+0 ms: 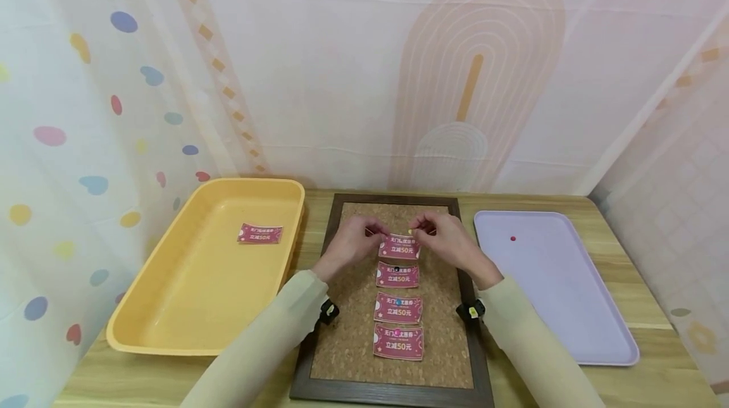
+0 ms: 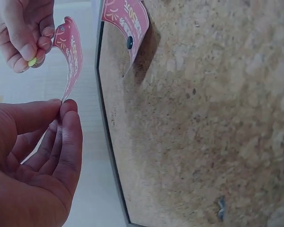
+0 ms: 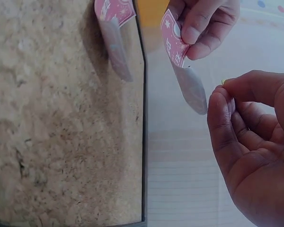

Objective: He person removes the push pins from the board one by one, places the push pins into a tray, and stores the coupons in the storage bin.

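Note:
My left hand [image 1: 354, 242] pinches one end of a pink paper coupon [image 2: 72, 52] between thumb and fingertips, above the upper part of a cork board [image 1: 342, 357]. Between its thumb and forefinger, my right hand [image 1: 447, 238] holds a yellow pushpin [image 2: 32, 62]. The coupon's free end curls close to the right fingertips; whether they touch it I cannot tell. Below, three similar coupons sit in a column on the cork, with a black pin [image 1: 397, 269], a blue pin [image 1: 398, 302] and a pink pin [image 1: 397, 333] in them.
Left of the board stands a deep yellow tray [image 1: 193, 294] with another coupon [image 1: 259, 234] inside. A shallow lilac tray [image 1: 558, 294] lies on the right, carrying a red pin [image 1: 513, 238]. Behind the wooden table [image 1: 621, 250] hangs a patterned curtain [image 1: 319, 79].

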Demonstrator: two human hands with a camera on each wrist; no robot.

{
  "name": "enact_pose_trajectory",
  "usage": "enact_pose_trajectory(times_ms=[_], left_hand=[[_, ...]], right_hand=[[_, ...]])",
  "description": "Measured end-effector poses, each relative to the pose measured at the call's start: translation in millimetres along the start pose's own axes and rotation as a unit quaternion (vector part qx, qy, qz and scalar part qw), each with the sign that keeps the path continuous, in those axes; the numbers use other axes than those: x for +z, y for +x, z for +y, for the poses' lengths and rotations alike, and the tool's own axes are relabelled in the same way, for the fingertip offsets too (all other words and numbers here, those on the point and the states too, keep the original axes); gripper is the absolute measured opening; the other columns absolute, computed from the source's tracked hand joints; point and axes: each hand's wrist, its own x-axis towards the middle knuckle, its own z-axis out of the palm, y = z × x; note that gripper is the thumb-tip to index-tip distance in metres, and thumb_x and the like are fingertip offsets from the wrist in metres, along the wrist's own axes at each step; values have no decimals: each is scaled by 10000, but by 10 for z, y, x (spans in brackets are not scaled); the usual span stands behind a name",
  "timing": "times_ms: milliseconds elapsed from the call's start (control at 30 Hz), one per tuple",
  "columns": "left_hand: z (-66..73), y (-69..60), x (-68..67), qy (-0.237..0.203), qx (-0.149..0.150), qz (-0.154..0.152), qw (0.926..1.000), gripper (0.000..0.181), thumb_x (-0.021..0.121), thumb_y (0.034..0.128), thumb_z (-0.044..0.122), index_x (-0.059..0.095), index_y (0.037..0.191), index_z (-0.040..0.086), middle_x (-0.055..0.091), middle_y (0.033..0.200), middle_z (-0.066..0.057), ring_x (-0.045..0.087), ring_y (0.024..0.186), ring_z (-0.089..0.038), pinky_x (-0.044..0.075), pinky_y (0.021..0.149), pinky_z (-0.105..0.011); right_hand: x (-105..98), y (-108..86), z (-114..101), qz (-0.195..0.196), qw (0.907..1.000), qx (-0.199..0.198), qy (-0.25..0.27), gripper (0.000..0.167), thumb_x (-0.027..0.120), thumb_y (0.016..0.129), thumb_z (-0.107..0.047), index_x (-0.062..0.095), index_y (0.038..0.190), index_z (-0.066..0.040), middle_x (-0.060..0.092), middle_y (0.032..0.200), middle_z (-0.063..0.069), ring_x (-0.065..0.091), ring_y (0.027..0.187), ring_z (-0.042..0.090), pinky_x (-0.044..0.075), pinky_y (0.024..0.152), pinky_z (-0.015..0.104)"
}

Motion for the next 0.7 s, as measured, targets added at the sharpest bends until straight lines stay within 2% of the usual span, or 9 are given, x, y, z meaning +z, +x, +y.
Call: enact_pose_trajectory(times_ms=[200,400,700], left_hand=[[40,-32,-40,153,127,215,9996,173,691,970,76,740,1131,31,736,995,-77,684,907,-213,568,797,-375],[94,-54,-77,140,225,375,9989,106,715,974,88,756,1064,48,738,959,-61,682,861,-185,568,750,-345],[149,-90,-137,136,199,537,9983,87,721,951,43,766,1023,62,751,944,-57,676,820,-178,553,692,-313]], right_hand=[[-33,-26,-40,53,9999,-43,116,146,631,988,-107,710,1098,-53,709,969,52,644,852,182,520,701,344],[-73,-50,-64,99,9996,-105,229,140,646,993,-102,704,1092,-23,706,966,53,638,835,176,517,697,344],[-137,-99,-108,247,9993,-176,222,94,658,987,-93,712,1061,-71,698,941,29,636,823,166,513,686,329]])
